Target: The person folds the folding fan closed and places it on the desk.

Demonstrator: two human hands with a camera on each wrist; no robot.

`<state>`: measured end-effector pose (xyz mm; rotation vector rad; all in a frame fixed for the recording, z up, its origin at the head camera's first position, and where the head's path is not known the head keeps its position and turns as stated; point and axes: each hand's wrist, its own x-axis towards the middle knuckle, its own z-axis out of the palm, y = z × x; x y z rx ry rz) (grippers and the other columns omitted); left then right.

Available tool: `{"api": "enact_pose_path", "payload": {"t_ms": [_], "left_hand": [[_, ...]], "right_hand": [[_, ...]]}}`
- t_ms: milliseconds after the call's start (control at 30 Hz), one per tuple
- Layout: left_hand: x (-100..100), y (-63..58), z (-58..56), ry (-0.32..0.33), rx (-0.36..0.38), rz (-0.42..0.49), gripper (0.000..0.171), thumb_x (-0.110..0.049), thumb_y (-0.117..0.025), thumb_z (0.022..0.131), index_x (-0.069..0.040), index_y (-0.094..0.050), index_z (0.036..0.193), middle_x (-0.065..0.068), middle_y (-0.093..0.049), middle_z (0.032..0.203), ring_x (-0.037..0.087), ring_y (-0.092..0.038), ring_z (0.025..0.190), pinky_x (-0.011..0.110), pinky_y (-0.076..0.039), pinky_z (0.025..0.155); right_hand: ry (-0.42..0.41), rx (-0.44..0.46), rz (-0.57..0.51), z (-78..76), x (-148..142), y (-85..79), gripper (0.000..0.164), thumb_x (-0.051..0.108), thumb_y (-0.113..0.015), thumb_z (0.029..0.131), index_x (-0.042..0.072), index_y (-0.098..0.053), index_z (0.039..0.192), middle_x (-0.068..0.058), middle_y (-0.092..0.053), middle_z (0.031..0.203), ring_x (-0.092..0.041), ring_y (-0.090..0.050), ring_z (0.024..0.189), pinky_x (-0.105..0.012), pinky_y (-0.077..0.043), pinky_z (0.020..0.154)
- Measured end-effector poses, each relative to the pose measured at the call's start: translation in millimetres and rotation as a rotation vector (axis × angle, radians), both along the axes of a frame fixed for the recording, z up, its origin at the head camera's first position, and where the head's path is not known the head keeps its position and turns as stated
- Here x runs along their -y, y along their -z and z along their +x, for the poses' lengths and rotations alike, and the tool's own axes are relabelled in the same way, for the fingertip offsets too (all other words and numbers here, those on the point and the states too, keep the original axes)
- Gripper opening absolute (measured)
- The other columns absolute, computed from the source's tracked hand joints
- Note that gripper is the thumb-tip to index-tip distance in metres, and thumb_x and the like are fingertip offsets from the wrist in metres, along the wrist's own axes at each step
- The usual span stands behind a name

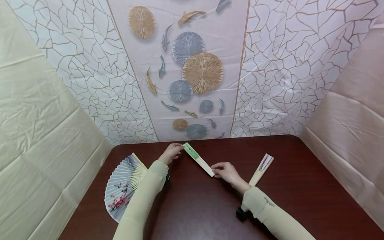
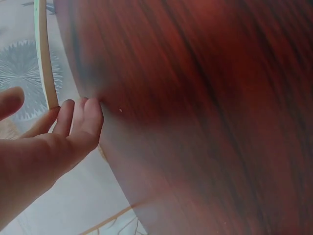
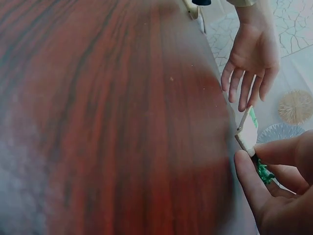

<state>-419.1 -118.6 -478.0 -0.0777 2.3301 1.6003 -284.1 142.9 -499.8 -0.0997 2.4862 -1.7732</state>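
Note:
A folded hand fan (image 1: 199,160) with a green printed end and pale ribs is slanted between the two hands over the dark red table. My right hand (image 1: 226,171) pinches its near, ribbed end between thumb and fingers. A green tassel (image 3: 264,172) shows beside those fingers in the right wrist view. At the far, green end, my left hand (image 1: 171,152) touches the fan's tip (image 2: 50,100) with one finger. Its thumb stands apart from the fan, and the other fingers are extended, loosely bent.
On the left, partly behind the left sleeve, lies a spread fan (image 1: 120,186) with grey leaf and red blossoms. Another folded fan (image 1: 262,167) lies on the right, its lower end hidden by the right arm. Patterned cloth (image 1: 270,83) hangs behind the table's back edge.

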Motion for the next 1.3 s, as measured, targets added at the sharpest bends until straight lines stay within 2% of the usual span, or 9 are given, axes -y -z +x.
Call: {"api": "enact_pose_path", "payload": {"t_ms": [100,233,367,567,933,1300], "left_hand": [[0,4.2,-1.7,0.014,-0.002,-0.033,0.052,-0.025,-0.058,0.102,0.001,-0.049,0.146,0.019,-0.051,0.144,0.033,-0.052,0.128,0.046,-0.05,0.101],[-3,2.5,5.2,0.035,-0.027,-0.055,0.049,-0.021,-0.055,0.103,0.004,-0.048,0.145,0.021,-0.047,0.149,0.035,-0.042,0.139,0.05,-0.04,0.112],[-5,0.2,11.4,0.059,-0.072,-0.14,0.048,-0.02,-0.054,0.103,0.007,-0.049,0.142,0.023,-0.047,0.147,0.037,-0.046,0.135,0.049,-0.042,0.11],[-7,4.2,5.7,0.064,-0.072,-0.232,0.049,-0.021,-0.057,0.101,0.007,-0.05,0.14,0.024,-0.048,0.145,0.038,-0.048,0.132,0.049,-0.043,0.108],[-9,2.8,8.1,0.117,-0.097,-0.294,0.052,-0.023,-0.056,0.102,0.009,-0.048,0.142,0.026,-0.047,0.145,0.039,-0.046,0.134,0.049,-0.042,0.11],[-9,0.7,8.9,0.126,-0.096,-0.301,0.054,-0.023,-0.057,0.102,0.011,-0.046,0.142,0.027,-0.047,0.145,0.04,-0.047,0.133,0.05,-0.042,0.109]], "right_hand": [[0.002,-0.002,0.001,0.6,1,2.0,0.016,-0.002,-0.063,0.097,-0.007,-0.072,0.109,-0.018,-0.069,0.108,-0.023,-0.071,0.086,-0.034,-0.062,0.075],[0.009,-0.003,0.001,0.9,2,3.9,0.016,-0.002,-0.063,0.096,-0.007,-0.073,0.108,-0.017,-0.069,0.108,-0.024,-0.071,0.087,-0.034,-0.062,0.076],[0.014,-0.004,0.008,1.2,3,4.4,0.016,-0.002,-0.063,0.097,-0.006,-0.073,0.109,-0.017,-0.07,0.108,-0.024,-0.071,0.089,-0.034,-0.061,0.076],[0.01,-0.008,0.017,3.0,3,3.8,0.016,-0.002,-0.063,0.097,-0.006,-0.073,0.108,-0.017,-0.07,0.107,-0.026,-0.071,0.091,-0.035,-0.061,0.077],[0.009,-0.02,0.061,2.8,3,1.7,0.015,-0.004,-0.064,0.095,-0.005,-0.074,0.107,-0.015,-0.07,0.105,-0.024,-0.071,0.087,-0.033,-0.062,0.074],[0.023,-0.03,0.099,-1.0,1,3.6,0.016,-0.003,-0.066,0.094,-0.003,-0.074,0.108,-0.011,-0.07,0.092,-0.02,-0.069,0.071,-0.032,-0.06,0.066]]}}
